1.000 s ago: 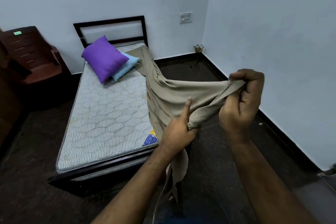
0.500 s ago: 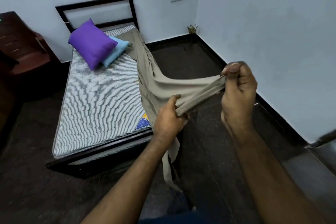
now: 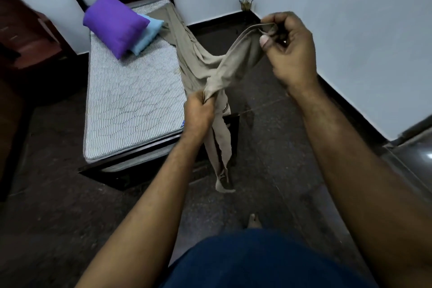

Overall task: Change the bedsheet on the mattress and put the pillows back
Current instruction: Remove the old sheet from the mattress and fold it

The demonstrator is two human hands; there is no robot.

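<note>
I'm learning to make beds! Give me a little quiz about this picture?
1. True or false: the mattress is already covered by a sheet.
2. Which pillow lies on top? A) purple B) light blue C) white
3. Fill in: both hands grip the beige ____.

Key:
1. False. It is bare; the beige bedsheet only trails along one edge.
2. A. The purple pillow rests on the light blue pillow.
3. Bedsheet. The left hand holds it low, the right hand higher.
</note>
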